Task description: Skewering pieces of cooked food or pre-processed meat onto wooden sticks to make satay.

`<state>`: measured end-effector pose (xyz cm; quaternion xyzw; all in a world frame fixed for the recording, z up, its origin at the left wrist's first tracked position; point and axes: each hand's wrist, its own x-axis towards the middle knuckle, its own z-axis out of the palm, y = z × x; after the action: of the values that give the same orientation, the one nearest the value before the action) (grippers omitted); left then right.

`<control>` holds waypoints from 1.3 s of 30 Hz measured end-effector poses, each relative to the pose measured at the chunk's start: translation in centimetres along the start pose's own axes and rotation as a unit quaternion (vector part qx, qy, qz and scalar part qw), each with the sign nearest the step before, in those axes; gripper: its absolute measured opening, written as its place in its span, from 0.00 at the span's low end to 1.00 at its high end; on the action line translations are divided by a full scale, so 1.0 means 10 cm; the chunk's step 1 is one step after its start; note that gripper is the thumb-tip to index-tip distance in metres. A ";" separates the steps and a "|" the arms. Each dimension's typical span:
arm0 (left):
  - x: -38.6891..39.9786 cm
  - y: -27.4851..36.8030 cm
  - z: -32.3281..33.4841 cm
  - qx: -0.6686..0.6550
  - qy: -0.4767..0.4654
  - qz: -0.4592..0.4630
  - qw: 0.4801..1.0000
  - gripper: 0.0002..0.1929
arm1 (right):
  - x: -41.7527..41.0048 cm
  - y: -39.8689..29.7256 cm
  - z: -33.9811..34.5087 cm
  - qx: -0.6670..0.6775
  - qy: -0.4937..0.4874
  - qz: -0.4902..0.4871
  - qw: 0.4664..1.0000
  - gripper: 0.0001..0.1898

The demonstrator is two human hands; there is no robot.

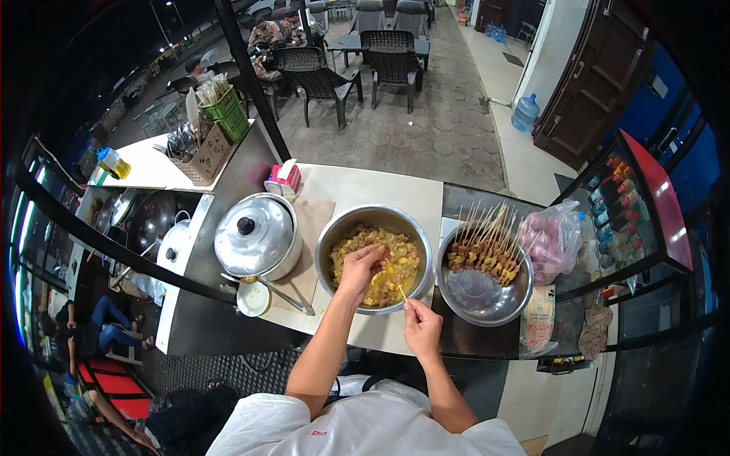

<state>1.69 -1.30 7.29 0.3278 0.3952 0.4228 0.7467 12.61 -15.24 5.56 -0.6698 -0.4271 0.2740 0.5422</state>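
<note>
A wide steel bowl point(322, 273) full of meat pieces in yellow marinade point(379, 285) stands in front of me. Over it, my left hand point(364, 268) pinches a small piece of meat point(386, 251) at its fingertips. My right hand point(423, 329), by the bowl's near right rim, grips the lower end of a bamboo skewer point(403, 293). Yellowish pieces show near the skewer's far end; how many are threaded cannot be told. To the right, a second steel bowl point(482, 299) holds many loaded meat skewers point(485, 256), bare sticks leaning on the far rim.
A lidded aluminium pot point(254, 233) stands left, beside a small white bowl point(252, 299) and a ladle point(291, 299). A tissue box point(283, 178) sits behind. Right are a plastic bag point(550, 239), a pack of bamboo skewers point(538, 319) and a glass display case point(621, 211). People sit lower left.
</note>
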 end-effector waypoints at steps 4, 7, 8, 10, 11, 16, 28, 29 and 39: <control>0.00 -0.02 0.06 -0.001 0.014 -0.003 1.000 0.13 | 0.00 0.06 -0.03 -0.012 0.008 -0.019 1.000 0.08; 0.03 -0.07 0.00 -0.023 0.006 -0.020 1.000 0.14 | 0.01 0.04 -0.05 -0.002 0.016 -0.025 1.000 0.08; 0.03 -0.08 0.00 -0.022 0.005 -0.020 1.000 0.14 | 0.01 0.03 -0.06 -0.001 0.006 -0.011 1.000 0.08; 0.03 -0.09 0.00 -0.067 -0.006 -0.016 0.998 0.13 | 0.03 0.04 -0.08 -0.001 -0.002 0.003 1.000 0.08; 0.02 -0.09 0.00 -0.067 -0.007 -0.017 0.998 0.13 | 0.03 0.04 -0.08 0.017 -0.003 0.004 1.000 0.08; 0.03 -0.05 -0.03 -0.097 -0.029 -0.043 0.994 0.11 | 0.04 0.08 -0.09 0.037 -0.019 0.008 0.999 0.08; 0.02 -0.02 0.03 -0.061 -0.024 -0.001 0.998 0.09 | 0.05 0.06 -0.06 0.166 -0.090 0.117 0.975 0.09; 0.01 -0.03 0.02 -0.061 -0.024 -0.002 0.998 0.09 | 0.06 0.00 -0.09 0.273 -0.128 0.193 0.934 0.09; -0.01 -0.07 0.00 -0.051 -0.031 0.005 0.998 0.09 | 0.03 -0.07 -0.05 0.254 -0.134 0.175 0.942 0.09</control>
<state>1.94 -1.68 6.78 0.3043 0.3476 0.4359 0.7724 12.95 -15.18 6.42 -0.5313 -0.2881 0.5509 0.5756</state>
